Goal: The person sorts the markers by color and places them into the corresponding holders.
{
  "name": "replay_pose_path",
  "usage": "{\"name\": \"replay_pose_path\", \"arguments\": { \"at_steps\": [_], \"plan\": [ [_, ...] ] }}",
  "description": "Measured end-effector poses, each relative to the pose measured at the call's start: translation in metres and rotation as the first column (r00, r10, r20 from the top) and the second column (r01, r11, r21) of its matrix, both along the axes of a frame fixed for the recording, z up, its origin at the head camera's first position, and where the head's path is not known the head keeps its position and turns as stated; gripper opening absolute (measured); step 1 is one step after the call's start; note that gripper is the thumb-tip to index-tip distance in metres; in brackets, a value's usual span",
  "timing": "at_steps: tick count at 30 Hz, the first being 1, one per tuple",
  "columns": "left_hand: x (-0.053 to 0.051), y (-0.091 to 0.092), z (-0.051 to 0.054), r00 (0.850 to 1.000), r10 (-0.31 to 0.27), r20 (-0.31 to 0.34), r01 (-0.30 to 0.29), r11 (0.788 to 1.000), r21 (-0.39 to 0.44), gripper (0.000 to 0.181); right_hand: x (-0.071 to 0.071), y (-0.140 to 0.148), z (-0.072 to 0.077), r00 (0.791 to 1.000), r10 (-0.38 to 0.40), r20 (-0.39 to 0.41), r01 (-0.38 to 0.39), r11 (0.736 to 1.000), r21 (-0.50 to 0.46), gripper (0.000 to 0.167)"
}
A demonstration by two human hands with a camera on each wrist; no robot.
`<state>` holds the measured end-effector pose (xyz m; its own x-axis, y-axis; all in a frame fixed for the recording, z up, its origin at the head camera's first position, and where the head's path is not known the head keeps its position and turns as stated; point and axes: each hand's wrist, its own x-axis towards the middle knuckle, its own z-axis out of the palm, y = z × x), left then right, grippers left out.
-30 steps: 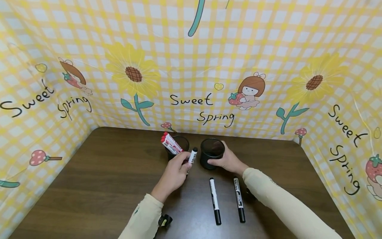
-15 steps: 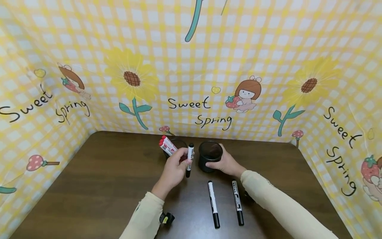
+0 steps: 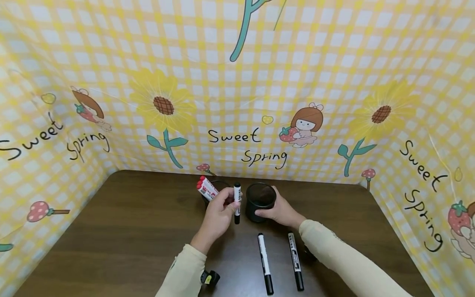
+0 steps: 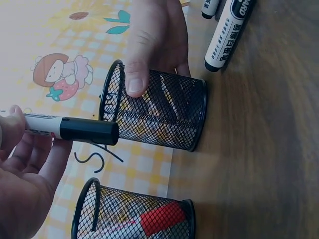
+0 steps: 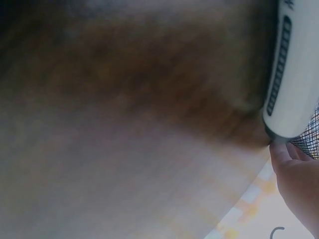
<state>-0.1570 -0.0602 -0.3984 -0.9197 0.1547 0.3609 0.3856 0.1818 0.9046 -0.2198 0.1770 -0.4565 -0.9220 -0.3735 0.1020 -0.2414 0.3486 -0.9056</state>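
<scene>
My left hand (image 3: pixel 216 218) pinches a white marker (image 3: pixel 237 194) with black ends, held upright between the two pen cups. In the left wrist view, one black end (image 4: pixel 89 131) of it points towards the rim of the right mesh pen cup (image 4: pixel 159 115), overlapping it in view. My right hand (image 3: pixel 283 211) grips that cup from its right side, thumb across the front. No pens can be made out inside it. The left mesh pen cup (image 4: pixel 132 211) holds several red-capped markers (image 3: pixel 208 187) leaning left; my left hand partly hides it in the head view.
Two black-and-white markers, the left one (image 3: pixel 265 262) and the right one (image 3: pixel 295 262), lie on the brown table (image 3: pixel 130 231) before the cups. A checked cloth (image 3: pixel 230 90) walls the back and sides. A small black device (image 3: pixel 210 278) sits at the left wrist.
My left hand has turned the marker from tilted to upright and stays near the cups. My right hand keeps its grip on the cup. The whole head view has shifted slightly downward.
</scene>
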Motion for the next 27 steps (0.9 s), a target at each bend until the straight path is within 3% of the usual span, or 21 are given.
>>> {"name": "replay_pose_path", "arguments": {
  "at_steps": [7, 13, 27],
  "plan": [
    [-0.009, 0.006, -0.002, 0.999, 0.034, -0.041, -0.034, 0.999, 0.009, 0.019, -0.004, 0.0, -0.008, 1.0, 0.016, 0.004, -0.015, 0.999, -0.05, 0.082],
    [-0.015, 0.012, -0.001, 0.997, 0.06, -0.045, -0.06, 0.998, 0.015, 0.02, -0.004, 0.002, -0.006, 1.0, -0.004, -0.012, 0.004, 1.0, -0.007, 0.083],
    [-0.032, 0.036, -0.001, 0.997, 0.028, -0.077, -0.024, 0.998, 0.062, 0.022, -0.004, 0.0, -0.005, 1.0, 0.0, -0.018, 0.0, 1.0, -0.01, 0.084]
  ]
}}
